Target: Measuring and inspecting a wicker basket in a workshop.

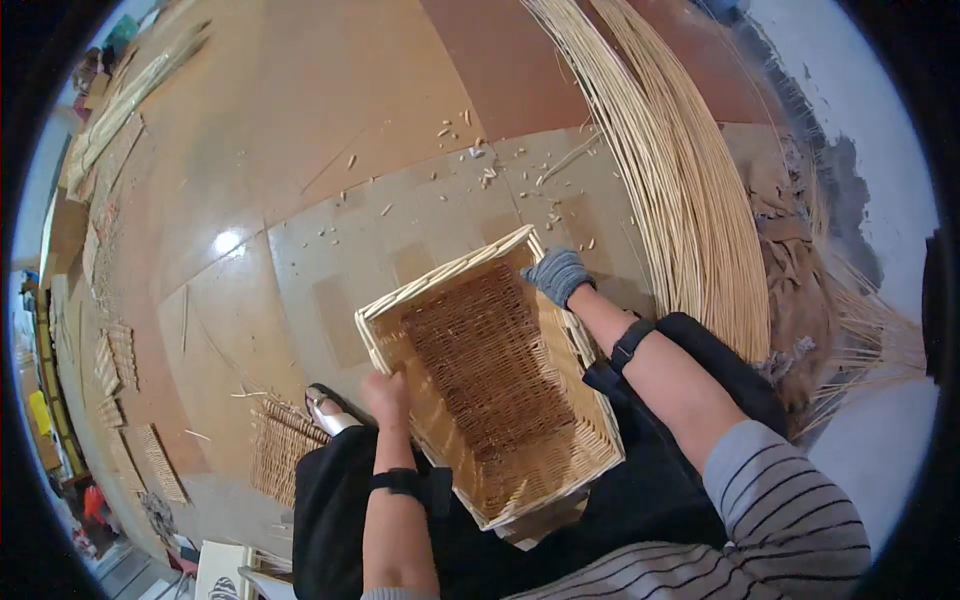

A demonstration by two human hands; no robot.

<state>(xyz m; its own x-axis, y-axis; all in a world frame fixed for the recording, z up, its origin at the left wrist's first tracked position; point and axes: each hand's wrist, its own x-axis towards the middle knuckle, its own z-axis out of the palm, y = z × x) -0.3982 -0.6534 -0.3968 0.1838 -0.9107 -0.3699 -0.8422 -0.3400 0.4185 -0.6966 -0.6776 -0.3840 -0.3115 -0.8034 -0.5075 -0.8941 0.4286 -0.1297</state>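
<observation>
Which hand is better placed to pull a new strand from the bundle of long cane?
Probably the right hand: it grips the basket rim nearest the cane bundle. The left hand holds the opposite rim, farther away.

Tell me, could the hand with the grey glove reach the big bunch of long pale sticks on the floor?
Probably yes. The right hand grips the far rim of the basket, and the long pale sticks lie just beside it on the floor with nothing between. It would have to let go of the rim first.
</observation>
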